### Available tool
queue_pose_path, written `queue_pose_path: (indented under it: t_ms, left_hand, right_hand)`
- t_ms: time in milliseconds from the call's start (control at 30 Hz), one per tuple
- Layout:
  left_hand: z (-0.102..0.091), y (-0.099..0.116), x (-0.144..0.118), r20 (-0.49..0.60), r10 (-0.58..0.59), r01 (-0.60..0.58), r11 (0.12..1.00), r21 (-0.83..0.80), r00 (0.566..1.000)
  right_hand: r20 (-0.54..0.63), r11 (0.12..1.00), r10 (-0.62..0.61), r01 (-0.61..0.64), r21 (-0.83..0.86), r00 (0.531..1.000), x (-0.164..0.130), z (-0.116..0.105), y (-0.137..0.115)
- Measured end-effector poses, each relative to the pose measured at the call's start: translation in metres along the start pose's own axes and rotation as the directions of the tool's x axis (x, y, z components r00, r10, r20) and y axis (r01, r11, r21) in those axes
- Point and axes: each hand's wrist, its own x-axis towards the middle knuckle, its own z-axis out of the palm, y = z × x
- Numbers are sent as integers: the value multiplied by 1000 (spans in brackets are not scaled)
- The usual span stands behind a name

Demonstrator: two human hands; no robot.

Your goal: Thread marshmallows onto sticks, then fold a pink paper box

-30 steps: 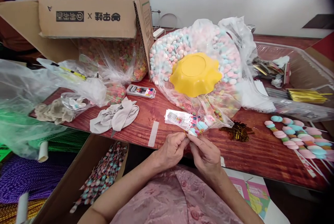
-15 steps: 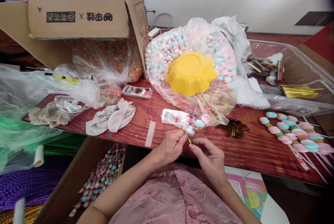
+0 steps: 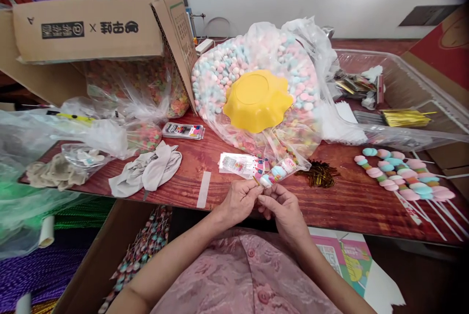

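At the table's front edge, my left hand [image 3: 240,201] is closed on the gathered lower end of a bagged marshmallow skewer [image 3: 278,172]. Its clear wrapper covers pink, white and blue sweets and points up to the right. A bit of gold twist tie [image 3: 256,180] shows at the bag's neck. My right hand [image 3: 280,206] is closed just below the neck, its thumb and fingers pinched together against my left fingertips; the tie end between them is mostly hidden. Printed bags [image 3: 240,165] lie flat just behind, and a pile of gold twist ties [image 3: 320,173] lies to the right.
A yellow scalloped bowl [image 3: 256,101] sits upside down on a big bag of marshmallows [image 3: 220,72]. Unwrapped marshmallow skewers [image 3: 406,175] lie at the right, before a clear plastic bin [image 3: 414,133]. On the left are a cardboard box [image 3: 91,28] and grey cloth [image 3: 146,170].
My right hand has moved left and closed in against my left hand at the bag's neck. The gold tie's lower end has gone out of sight. The whole view has shifted slightly.
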Motion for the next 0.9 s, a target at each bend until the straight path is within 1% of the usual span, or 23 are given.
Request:
queue_pose_path:
  t_ms: [100, 200, 367, 433, 467, 533, 600, 633, 667, 700, 733, 767, 800, 833, 900]
  left_hand:
    - [3, 0, 1, 23, 1, 0, 998, -62, 1000]
    - [4, -2, 1, 25, -16, 17, 999, -35, 1000]
    - [-2, -2, -1, 21, -44, 42, 996, 79, 999]
    - [-4, -1, -1, 56, -85, 83, 995, 52, 995]
    - [-5, 0, -1, 85, -121, 119, 993, 18, 989]
    - [-7, 3, -1, 168, -205, 221, 972, -83, 964]
    - [-9, 7, -3, 265, -297, 349, 920, -178, 917]
    - [-10, 10, -5, 317, -336, 411, 887, -210, 887]
    - [-11, 13, -7, 368, -366, 466, 854, -232, 855]
    - [-13, 15, -9, 416, -390, 513, 823, -243, 822]
    - [-14, 18, -11, 460, -407, 554, 795, -246, 789]
    - [-15, 20, -13, 501, -419, 589, 769, -248, 757]
    - [-16, 21, -15, 538, -428, 621, 745, -244, 726]
    - [-17, 22, -17, 576, -437, 652, 722, -233, 691]
    - [-19, 23, -18, 660, -448, 708, 682, -185, 604]
  right_hand:
    - [-17, 1000, -13, 13, -2, 1000, 1, -2, 2]
    - [-6, 1000, -10, 10, -21, 1000, 1, -5, 4]
    - [39, 1000, -1, 2, -17, 999, 3, -11, 8]
    - [81, 999, 19, -16, -34, 997, 5, -15, 9]
    - [121, 998, 33, -27, -51, 992, 6, -17, 9]
    - [230, 991, 38, -8, -133, 972, 6, -22, 9]
    - [332, 973, 33, 45, -226, 943, 5, -27, 5]
    - [368, 958, 18, 90, -274, 930, 3, -31, 3]
    - [410, 920, -30, 186, -346, 911, 1, -34, -1]
    - [468, 848, -97, 319, -423, 879, -1, -37, -5]
    - [543, 740, -168, 469, -482, 823, -4, -40, -10]
    - [630, 605, -225, 613, -508, 743, -6, -42, -16]
    - [707, 481, -254, 721, -500, 660, -9, -44, -22]
    - [773, 383, -262, 797, -467, 578, -10, -44, -28]
    - [863, 231, -280, 902, -365, 421, -12, -42, -41]
